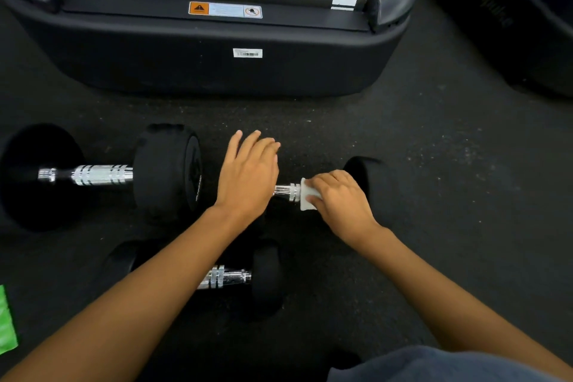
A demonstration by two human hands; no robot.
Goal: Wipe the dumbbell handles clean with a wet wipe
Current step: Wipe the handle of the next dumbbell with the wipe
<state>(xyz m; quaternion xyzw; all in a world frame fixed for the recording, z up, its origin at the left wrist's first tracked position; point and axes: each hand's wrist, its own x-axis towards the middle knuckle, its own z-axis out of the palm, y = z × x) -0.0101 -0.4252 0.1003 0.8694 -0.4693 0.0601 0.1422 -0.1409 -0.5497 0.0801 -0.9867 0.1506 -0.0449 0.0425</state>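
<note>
Dumbbells (102,175) lie on dark speckled floor (434,164) before, seemingly, a treadmill (217,71).

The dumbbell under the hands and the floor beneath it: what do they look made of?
The ribbed silver handle looks like chromed metal: bright and mirror-shiny. The round black end weight seems rubber-coated, matt with no glare. The dark floor looks like speckled rubber matting, though that is a guess.
</note>
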